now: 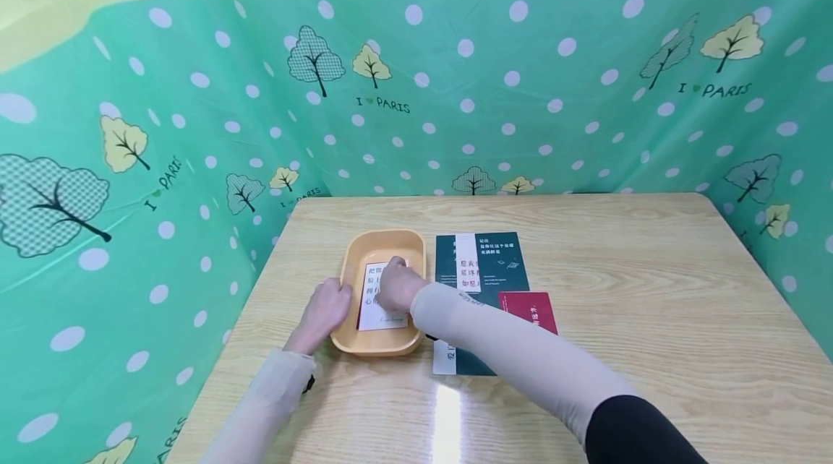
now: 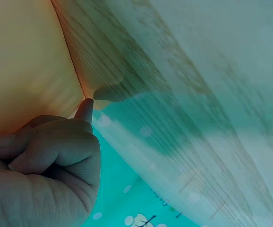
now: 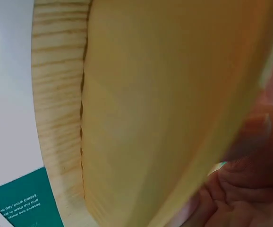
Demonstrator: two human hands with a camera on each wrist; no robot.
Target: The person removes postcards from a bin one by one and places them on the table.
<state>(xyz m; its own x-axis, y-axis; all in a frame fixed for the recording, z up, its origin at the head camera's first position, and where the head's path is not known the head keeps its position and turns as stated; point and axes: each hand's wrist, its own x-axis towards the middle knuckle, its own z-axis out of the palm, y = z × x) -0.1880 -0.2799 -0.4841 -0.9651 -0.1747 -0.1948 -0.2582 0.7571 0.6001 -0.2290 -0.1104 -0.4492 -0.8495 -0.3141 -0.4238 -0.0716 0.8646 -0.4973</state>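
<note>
A yellow-orange tray (image 1: 380, 342) stands on the table. White card (image 1: 384, 318) with dark Chinese writing lies inside it, a dark red edge showing along its left side. My left hand (image 1: 327, 308) grips the tray's left rim, the thumb and bent fingers at the wall in the left wrist view. Over the right part of the white card, inside the tray, is my right hand (image 1: 398, 287). Its bent thumb (image 3: 254, 135) shows behind the tray wall in the right wrist view; whether it pinches the card is hidden.
Right of the tray lie dark green printed sheets (image 1: 507, 272) with a white strip (image 1: 466, 261) across them. A red card (image 1: 530, 308) overlaps their right side, partly under my right forearm. Green patterned cloth (image 1: 442, 131) hangs behind the wooden table (image 1: 651, 290).
</note>
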